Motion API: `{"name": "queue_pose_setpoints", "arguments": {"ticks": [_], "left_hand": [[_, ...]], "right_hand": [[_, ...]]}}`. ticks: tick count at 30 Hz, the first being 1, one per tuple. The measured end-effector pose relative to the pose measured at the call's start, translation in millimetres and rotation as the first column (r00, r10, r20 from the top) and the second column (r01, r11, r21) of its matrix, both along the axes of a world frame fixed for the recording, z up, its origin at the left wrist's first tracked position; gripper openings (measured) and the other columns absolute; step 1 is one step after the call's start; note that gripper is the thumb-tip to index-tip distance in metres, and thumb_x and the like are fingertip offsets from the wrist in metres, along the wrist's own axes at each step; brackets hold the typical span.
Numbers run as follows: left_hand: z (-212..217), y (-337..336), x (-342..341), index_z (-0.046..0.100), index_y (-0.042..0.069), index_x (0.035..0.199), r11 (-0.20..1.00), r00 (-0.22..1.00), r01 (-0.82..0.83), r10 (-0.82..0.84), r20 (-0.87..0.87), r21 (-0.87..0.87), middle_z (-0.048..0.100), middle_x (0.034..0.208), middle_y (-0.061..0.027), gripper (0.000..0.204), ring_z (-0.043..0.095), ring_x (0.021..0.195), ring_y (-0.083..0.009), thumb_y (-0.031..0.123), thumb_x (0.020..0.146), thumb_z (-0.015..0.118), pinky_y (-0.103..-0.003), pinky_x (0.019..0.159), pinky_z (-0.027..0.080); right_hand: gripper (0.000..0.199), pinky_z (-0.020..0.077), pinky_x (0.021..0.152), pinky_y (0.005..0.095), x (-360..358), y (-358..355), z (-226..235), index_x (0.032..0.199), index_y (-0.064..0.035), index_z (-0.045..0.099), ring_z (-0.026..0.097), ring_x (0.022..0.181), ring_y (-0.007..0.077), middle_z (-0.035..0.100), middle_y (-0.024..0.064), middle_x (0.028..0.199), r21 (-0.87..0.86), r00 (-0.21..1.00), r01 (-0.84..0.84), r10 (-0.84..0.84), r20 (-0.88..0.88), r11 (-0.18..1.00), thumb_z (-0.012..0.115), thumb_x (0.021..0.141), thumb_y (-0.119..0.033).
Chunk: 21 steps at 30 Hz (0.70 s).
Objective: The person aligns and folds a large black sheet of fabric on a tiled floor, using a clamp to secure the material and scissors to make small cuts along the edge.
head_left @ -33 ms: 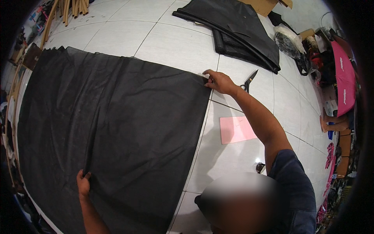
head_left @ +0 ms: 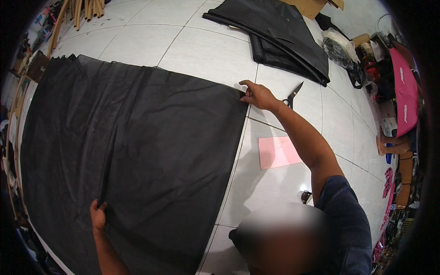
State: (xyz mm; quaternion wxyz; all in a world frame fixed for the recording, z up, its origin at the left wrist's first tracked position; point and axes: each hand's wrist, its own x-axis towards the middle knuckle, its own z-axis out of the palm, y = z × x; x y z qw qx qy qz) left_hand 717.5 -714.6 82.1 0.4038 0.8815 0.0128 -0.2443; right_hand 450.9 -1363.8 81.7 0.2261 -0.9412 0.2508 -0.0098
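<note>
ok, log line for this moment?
left hand: pinching fold of black fabric | right hand: pinching its corner | scissors, pink sheet: on tiled floor

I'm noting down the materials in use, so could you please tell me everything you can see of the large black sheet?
The large black sheet looks like thin, faintly shiny fabric or plastic; I cannot tell which. It lies spread over the white tiled floor, creased, with long folds through its left half. Its right edge is fairly straight, its far-left edge ragged. The right hand has its grip at the far-right corner; the left hand pinches a fold. The near end runs out of view.
</note>
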Motion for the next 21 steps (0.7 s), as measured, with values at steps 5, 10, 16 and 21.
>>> {"name": "queue_pose_setpoints", "arguments": {"ticks": [5, 10, 16, 21], "left_hand": [[-4.1, -3.3, -3.6, 0.056, -0.005, 0.105, 0.995, 0.994, -0.093, 0.091, 0.052, 0.04, 0.059, 0.095, -0.0046, 0.023, 0.054, 0.087, -0.0164, 0.004, 0.084, 0.055, -0.025, 0.084, 0.039], [6.8, -4.1, -1.6, 0.057, -0.005, 0.102, 1.0, 0.998, 0.019, -0.018, -0.057, 0.024, 0.059, 0.093, -0.0035, 0.021, 0.053, 0.085, -0.0154, 0.004, 0.084, 0.055, -0.025, 0.083, 0.039], [4.3, -1.2, -0.8, 0.057, -0.004, 0.101, 0.999, 0.998, 0.043, -0.044, -0.036, -0.014, 0.06, 0.091, -0.0028, 0.019, 0.054, 0.083, -0.0147, 0.005, 0.084, 0.054, -0.025, 0.081, 0.039], [-0.6, -3.0, -3.5, 0.058, -0.003, 0.099, 0.998, 0.998, -0.043, 0.041, 0.047, 0.046, 0.059, 0.09, -0.0017, 0.018, 0.053, 0.082, -0.0139, 0.004, 0.084, 0.054, -0.024, 0.077, 0.039]], "right_hand": [[0.028, 0.0472, 0.079, 0.0349, -6.0, -12.2, -15.2, 0.103, -0.0061, 0.063, 0.059, 0.087, 0.0255, 0.062, 0.0115, 0.094, -0.068, 0.998, -0.053, 0.055, 0.021, 0.996, 0.068, 0.082, -0.024], [0.024, 0.0482, 0.077, 0.0376, -4.7, 5.3, -22.0, 0.095, -0.0057, 0.066, 0.061, 0.086, 0.0289, 0.063, 0.0138, 0.09, -0.126, 0.975, 0.101, -0.074, 0.208, 0.987, 0.068, 0.081, -0.025], [0.023, 0.0469, 0.074, 0.037, -3.4, 9.8, -14.8, 0.094, -0.0048, 0.066, 0.059, 0.084, 0.0269, 0.062, 0.012, 0.087, -0.027, 0.983, 0.161, -0.158, 0.094, 0.987, 0.069, 0.081, -0.023], [0.019, 0.0468, 0.074, 0.038, -8.6, 13.8, -13.0, 0.091, -0.0063, 0.067, 0.059, 0.082, 0.0269, 0.062, 0.01, 0.086, -0.355, 0.975, -0.054, 0.125, 0.182, 0.933, 0.07, 0.076, -0.017]]}}
